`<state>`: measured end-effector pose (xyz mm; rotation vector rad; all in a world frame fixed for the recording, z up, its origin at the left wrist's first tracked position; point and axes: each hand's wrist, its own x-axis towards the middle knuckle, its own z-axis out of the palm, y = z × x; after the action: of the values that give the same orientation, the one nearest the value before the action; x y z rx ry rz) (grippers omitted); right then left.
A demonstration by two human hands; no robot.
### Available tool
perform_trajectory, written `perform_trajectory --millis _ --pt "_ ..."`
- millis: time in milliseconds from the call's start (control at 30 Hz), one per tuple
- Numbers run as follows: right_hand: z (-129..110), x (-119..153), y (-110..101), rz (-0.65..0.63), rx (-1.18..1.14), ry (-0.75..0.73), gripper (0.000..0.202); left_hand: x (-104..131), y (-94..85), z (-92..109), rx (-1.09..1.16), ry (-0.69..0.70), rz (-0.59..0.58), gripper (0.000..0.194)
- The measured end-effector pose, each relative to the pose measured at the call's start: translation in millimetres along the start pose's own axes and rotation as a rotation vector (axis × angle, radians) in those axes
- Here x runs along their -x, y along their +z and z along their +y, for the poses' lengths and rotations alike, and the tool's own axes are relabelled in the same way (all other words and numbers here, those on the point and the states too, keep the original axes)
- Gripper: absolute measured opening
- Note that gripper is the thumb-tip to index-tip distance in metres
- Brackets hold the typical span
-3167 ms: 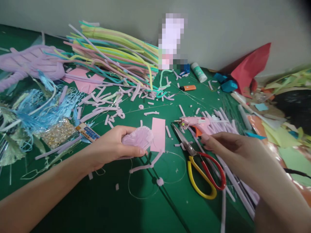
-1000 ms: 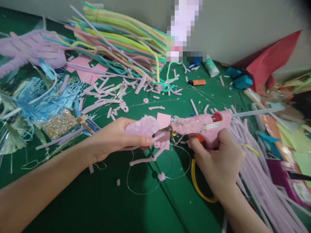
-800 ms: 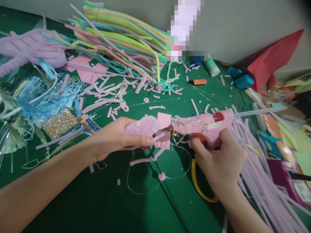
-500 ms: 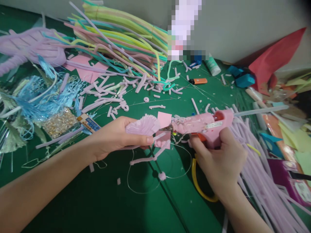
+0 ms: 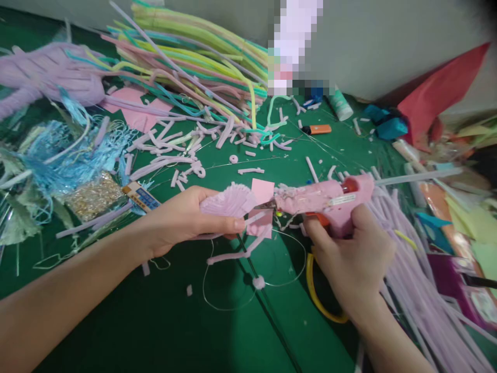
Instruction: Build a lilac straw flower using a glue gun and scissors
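Between the thumb and fingers of my left hand is a lilac ribbed, fan-shaped piece. A dark thin rod with a small lilac ball runs down from beneath that thumb. My right hand grips a pink glue gun with an orange trigger and a clear glue stick at its back. The gun's nozzle points left, at or very near the fan's right edge. Below it, a bent lilac strip and a loop of thin wire surround the rod.
Cut lilac bits lie across the green table. Coloured pipe cleaners are heaped at the back, blue tassels at left. Lilac stems and yellow-handled scissors lie at right. An orange lighter sits further back.
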<state>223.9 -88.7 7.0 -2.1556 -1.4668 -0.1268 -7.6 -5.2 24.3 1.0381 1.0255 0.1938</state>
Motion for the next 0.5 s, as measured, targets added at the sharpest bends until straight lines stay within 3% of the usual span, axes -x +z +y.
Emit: perform_trajectory --millis 500 --pt "0.1 1.2 0.0 0.02 -0.014 -0.014 0.039 -1.0 -0.5 -0.6 0.01 -0.007 0.004 0.025"
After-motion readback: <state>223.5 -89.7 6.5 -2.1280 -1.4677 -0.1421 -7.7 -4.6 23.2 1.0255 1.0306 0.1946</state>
